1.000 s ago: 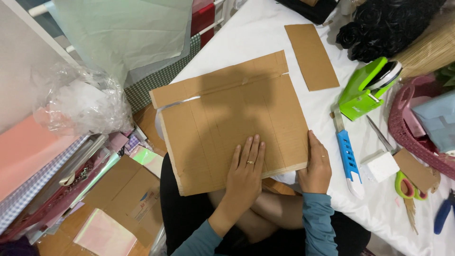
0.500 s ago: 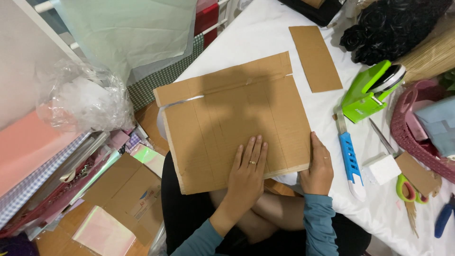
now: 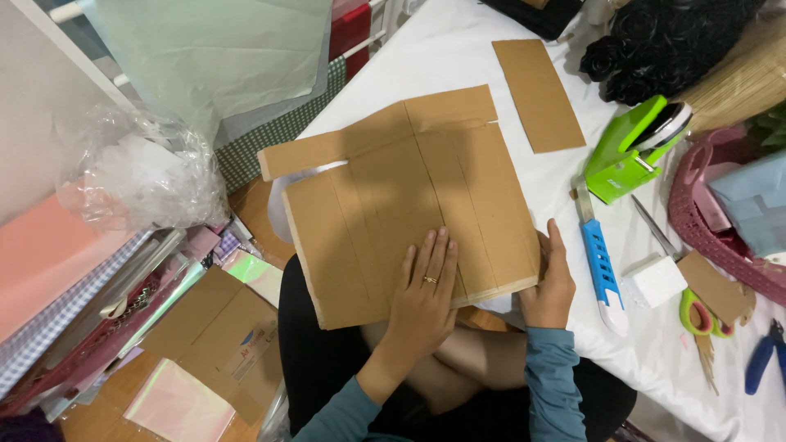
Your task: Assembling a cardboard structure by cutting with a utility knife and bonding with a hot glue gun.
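Flat, creased brown cardboard sheet (image 3: 393, 196), both hands

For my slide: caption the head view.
Left hand flat on creased cardboard sheet, right hand gripping its edge.

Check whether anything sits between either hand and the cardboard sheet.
Nothing visible does. The left hand lies flat on the cardboard sheet, and the right hand grips its right edge. The blue knife lies apart, further right on the table.
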